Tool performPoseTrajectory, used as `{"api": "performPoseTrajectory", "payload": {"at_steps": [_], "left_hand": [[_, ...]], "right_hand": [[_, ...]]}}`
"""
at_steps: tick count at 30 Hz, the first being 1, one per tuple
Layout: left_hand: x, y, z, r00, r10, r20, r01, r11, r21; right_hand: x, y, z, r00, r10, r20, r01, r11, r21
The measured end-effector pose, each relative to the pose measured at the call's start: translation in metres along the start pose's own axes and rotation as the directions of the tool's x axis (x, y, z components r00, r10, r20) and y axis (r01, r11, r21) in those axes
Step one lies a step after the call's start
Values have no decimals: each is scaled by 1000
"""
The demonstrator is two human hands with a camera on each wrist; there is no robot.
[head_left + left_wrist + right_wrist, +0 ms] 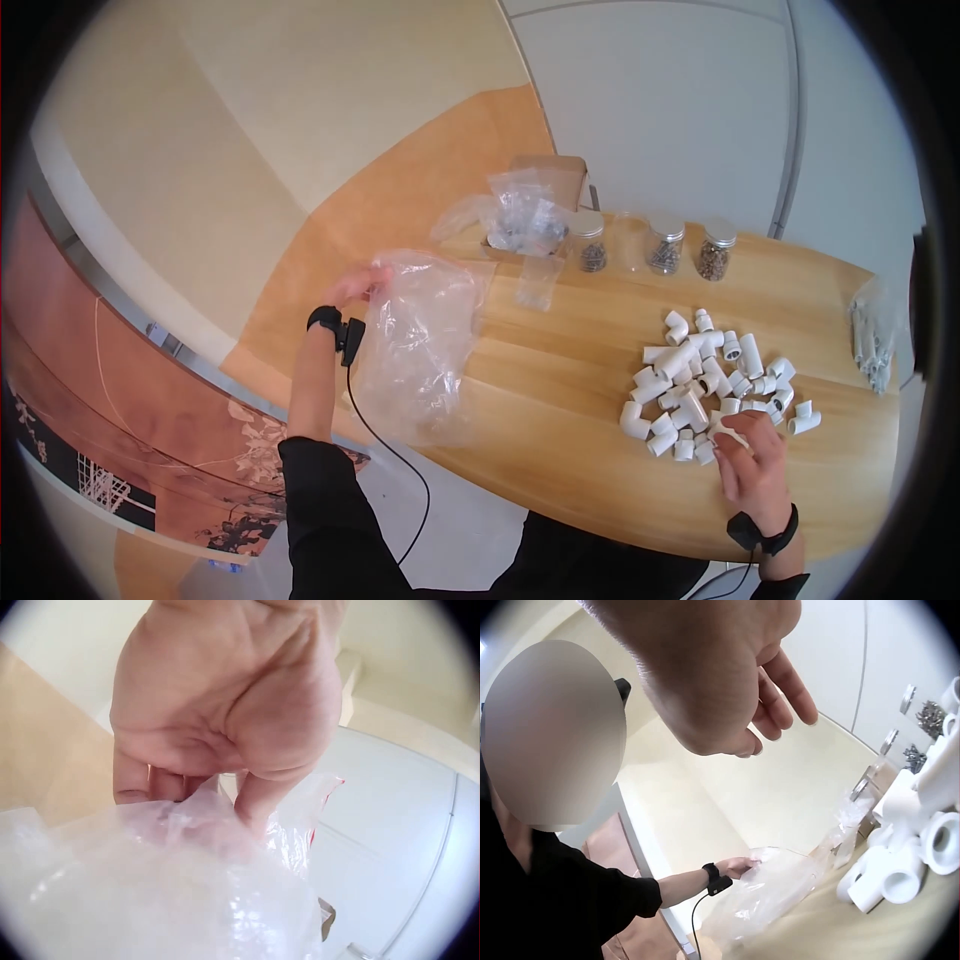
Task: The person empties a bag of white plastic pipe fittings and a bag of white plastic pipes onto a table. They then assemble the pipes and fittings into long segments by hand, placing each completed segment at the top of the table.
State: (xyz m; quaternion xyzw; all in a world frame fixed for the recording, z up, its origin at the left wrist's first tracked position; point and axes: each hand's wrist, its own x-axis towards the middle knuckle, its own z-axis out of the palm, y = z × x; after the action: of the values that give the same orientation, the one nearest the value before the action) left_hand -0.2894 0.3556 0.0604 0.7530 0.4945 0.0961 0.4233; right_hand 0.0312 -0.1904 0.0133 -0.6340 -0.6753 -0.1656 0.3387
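Observation:
My left hand (357,287) grips the upper edge of a large clear plastic bag (415,350), which hangs over the table's left end. In the left wrist view the thumb and fingers pinch the bag's film, and the fingertips are partly behind it. On the right, a heap of white plastic pipe fittings (690,385), elbows, tees and straight couplings, lies on the wooden table. My right hand (757,465) is at the heap's near edge, thumb and fingers pinching a white pipe fitting (733,434). The right wrist view hides that grip behind the palm.
Along the far edge stand glass jars (664,248) with metal lids, several holding small metal hardware. Left of them is a cardboard box (560,178) with clear bags (527,210) heaped over it. A bag of white pieces (872,335) lies at the right end.

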Motion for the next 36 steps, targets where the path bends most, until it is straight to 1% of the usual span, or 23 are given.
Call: {"api": "performPoseTrajectory", "payload": {"at_steps": [2,3,5,7,9,11,12,14,15,17,18,20,21,23,24,26,27,28,29,30,33,34,36], "left_hand": [[-10,17,-1,986,-49,-159,67,992,111],[-17,24,0,985,-60,-160,79,990,114],[-28,36,3,944,-128,-304,183,970,158],[-8,-1,-11,955,-115,-272,163,973,161],[-13,-11,-12,967,-95,-238,137,977,164],[-36,0,-8,979,-13,-204,-1,998,-69],[-35,0,-14,979,-12,-202,-2,998,-68],[-35,-1,-35,985,62,-159,-93,977,-193],[-33,2,-42,985,61,-160,-92,977,-193],[-31,15,-52,994,86,-64,-96,979,-182],[-27,20,-50,994,91,-61,-101,977,-188],[-17,27,-41,987,82,-136,-98,988,-118],[-12,29,-33,987,87,-135,-104,987,-123],[6,25,-19,969,51,-240,-19,991,131],[13,19,-14,970,57,-236,-28,992,126],[33,-13,-1,870,226,-438,-6,894,448],[63,-49,0,728,298,-618,240,733,636],[46,-37,10,731,295,-616,240,733,636],[15,-7,26,736,120,-666,390,729,562],[-4,8,35,709,-58,-703,536,693,483],[19,-33,29,690,-1,-723,566,624,539],[13,-29,31,690,-3,-724,569,622,539],[0,-11,44,852,-58,-520,396,720,569]], "right_hand": [[-1,3,3,999,49,2,-49,999,8],[-2,3,4,999,51,8,-51,999,19],[-3,4,5,995,98,16,-99,994,42],[-3,9,4,996,85,30,-86,996,31],[-3,11,1,997,73,39,-74,997,14],[-3,11,-2,995,90,51,-90,996,6],[-5,12,-3,994,92,51,-93,996,5],[-7,14,-4,990,129,49,-129,992,-5],[-7,15,-4,990,129,50,-129,992,-4],[-6,15,-4,991,129,27,-129,992,-8],[-5,15,-5,991,128,28,-128,992,-17],[-4,15,-6,991,136,9,-136,991,-11],[-4,16,-5,991,134,8,-134,991,-18],[-6,18,-3,986,167,2,-167,986,-9],[-6,19,-2,986,167,1,-167,986,-19],[-7,20,-1,983,185,4,-185,983,-9],[-7,21,0,982,186,7,-186,982,-13],[-8,22,1,982,190,3,-190,982,-21],[-9,23,2,981,194,-1,-194,981,-27],[-10,24,4,980,197,3,-196,980,-23],[-12,28,8,978,206,27,-205,978,-27],[-13,29,8,977,210,34,-209,977,-29],[-14,29,8,975,218,41,-216,976,-34]]}}
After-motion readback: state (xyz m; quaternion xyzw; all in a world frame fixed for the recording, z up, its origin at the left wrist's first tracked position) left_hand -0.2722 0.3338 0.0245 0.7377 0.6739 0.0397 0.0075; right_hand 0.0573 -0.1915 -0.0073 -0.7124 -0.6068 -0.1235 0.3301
